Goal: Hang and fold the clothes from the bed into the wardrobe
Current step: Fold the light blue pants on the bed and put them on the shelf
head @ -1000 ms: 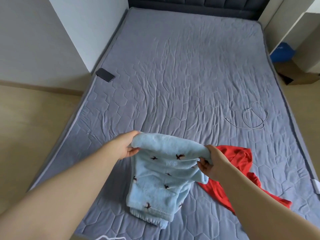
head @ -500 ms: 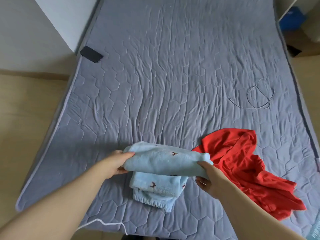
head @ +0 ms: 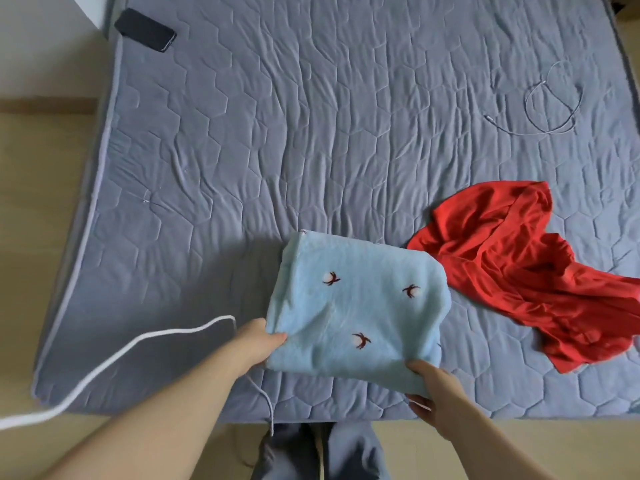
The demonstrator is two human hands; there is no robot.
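Near the bed's [head: 311,133] foot, left hand [head: 258,342] and right hand [head: 436,393] pinch folded blue garment [head: 356,306].

Worn on the head, wide-angle. Looks forward and steeply down from above the near edge of the bed [head: 311,133], facing across it toward its far side. Sits close over that near edge; crops the bed's far side at the top. Catches floor [head: 34,209] left of the bed and just below its near edge. Bows the bed's left edge.
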